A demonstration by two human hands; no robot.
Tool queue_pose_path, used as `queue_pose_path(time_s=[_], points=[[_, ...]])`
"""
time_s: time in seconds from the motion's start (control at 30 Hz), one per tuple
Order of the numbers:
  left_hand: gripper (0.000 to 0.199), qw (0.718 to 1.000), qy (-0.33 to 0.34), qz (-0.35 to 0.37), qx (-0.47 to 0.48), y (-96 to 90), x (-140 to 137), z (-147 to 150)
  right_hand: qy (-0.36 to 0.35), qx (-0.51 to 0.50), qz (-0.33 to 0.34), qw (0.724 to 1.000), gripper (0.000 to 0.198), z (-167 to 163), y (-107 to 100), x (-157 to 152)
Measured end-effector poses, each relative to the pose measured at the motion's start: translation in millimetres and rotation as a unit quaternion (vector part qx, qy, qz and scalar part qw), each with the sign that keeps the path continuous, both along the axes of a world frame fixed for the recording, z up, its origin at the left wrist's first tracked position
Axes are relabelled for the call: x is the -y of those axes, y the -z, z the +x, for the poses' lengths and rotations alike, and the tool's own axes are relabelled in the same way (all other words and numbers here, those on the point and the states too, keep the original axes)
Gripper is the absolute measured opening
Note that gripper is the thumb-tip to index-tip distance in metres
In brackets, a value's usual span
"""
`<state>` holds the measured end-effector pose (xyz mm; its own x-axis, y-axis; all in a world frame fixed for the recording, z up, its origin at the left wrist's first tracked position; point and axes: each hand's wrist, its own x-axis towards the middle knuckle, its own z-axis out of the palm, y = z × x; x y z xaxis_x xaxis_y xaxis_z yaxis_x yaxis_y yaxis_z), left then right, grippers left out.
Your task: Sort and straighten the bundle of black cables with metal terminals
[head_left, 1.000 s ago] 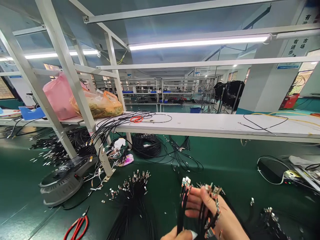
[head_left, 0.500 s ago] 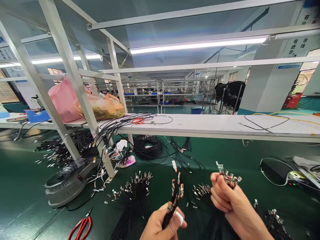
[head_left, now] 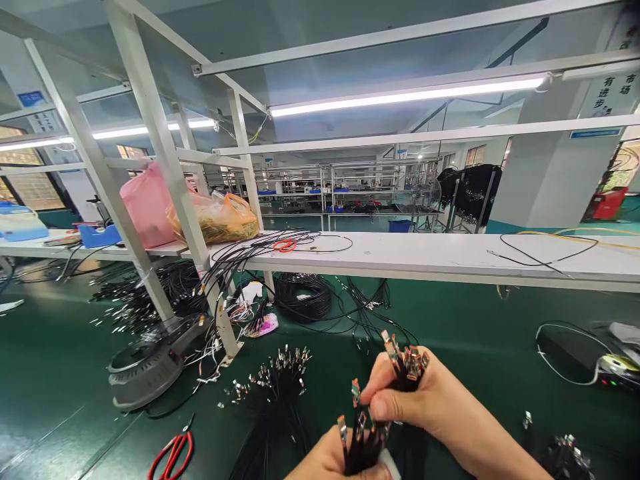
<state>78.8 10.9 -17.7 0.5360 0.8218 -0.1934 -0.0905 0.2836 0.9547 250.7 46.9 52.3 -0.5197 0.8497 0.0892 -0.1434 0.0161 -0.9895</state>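
Low over the green table (head_left: 475,347), our left hand (head_left: 340,463) grips a bunch of black cables (head_left: 363,443) by their metal-tipped ends while our right hand (head_left: 425,400), just above, closes around a second bunch (head_left: 407,363).

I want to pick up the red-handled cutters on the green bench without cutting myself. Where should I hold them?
Grip the red-handled cutters by the two red handles, coming from the near side: the handles point toward you, while the dark metal jaws point away toward the bench frame.

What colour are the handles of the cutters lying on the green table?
Red, seen in the head view: cutters.
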Motion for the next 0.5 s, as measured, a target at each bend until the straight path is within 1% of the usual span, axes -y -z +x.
queue_pose_path(time_s=[0.03, 0.1, 0.17, 0.2, 0.27, 0.33, 0.4, 0.43, 0.5], points=[[0.043, 1.0, 0.009, 0.011, 0.013, -2.5, -0.1, 0.9, -0.001, 0.018, -0.013, 1.0, 0.021, 1.4, -0.2, 1.4], [0.04, 0.998, 0.046, 0.029, 0.028, -6.5, -2.8, 3.5, 0.036, 0.061, -0.015, 0.997, 0.028, 3.6, -4.5, 2.8], [0.04, 0.995, 0.088, 0.048, 0.031, -10.2, -7.4, 6.9, 0.079, 0.083, 0.019, 0.993, 0.036, 3.1, -12.6, 2.9], [0.04, 0.993, 0.098, 0.059, 0.029, -12.4, -9.9, 8.5, 0.085, 0.088, 0.044, 0.992, 0.037, 1.5, -16.8, 2.8], [0.038, 0.99, 0.115, 0.075, 0.032, -17.1, -14.2, 11.3, 0.065, 0.11, 0.085, 0.988, 0.031, -3.1, -22.9, 2.9], [0.037, 0.985, 0.138, 0.08, 0.059, -21.6, -17.2, 12.8, 0.028, 0.139, 0.087, 0.986, 0.023, -7.1, -24.3, 3.1], [0.041, 0.984, 0.139, 0.07, 0.082, -25.1, -18.3, 12.9, -0.003, 0.15, 0.054, 0.987, 0.02, -8.4, -22.6, 3.4], [0.044, 0.986, 0.13, 0.059, 0.081, -26.8, -18.0, 12.9, -0.007, 0.151, 0.049, 0.987, 0.019, -8.3, -21.8, 3.6], [0.048, 0.993, 0.1, 0.048, 0.041, -31.0, -15.6, 13.6, 0.023, 0.157, 0.079, 0.984, 0.017, -8.6, -22.6, 4.6]])
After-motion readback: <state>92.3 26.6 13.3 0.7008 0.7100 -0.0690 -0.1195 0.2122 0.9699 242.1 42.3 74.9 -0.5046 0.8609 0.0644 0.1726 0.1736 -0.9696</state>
